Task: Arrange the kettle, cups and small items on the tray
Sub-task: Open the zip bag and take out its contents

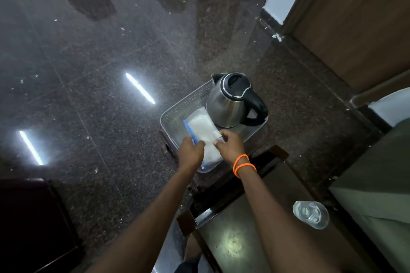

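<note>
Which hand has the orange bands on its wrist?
The right hand. Its wrist wears two orange bands; the left hand has a bare wrist. Both hold the bag.

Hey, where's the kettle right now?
The steel kettle stands upright in the far right corner of the grey tray, just beyond the white plastic pouch that both hands are handling.

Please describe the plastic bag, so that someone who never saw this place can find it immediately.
Find the steel kettle in the mesh tray. Beside it lies a clear bag of white powder, held by both hands; only it has a blue strip.
</note>
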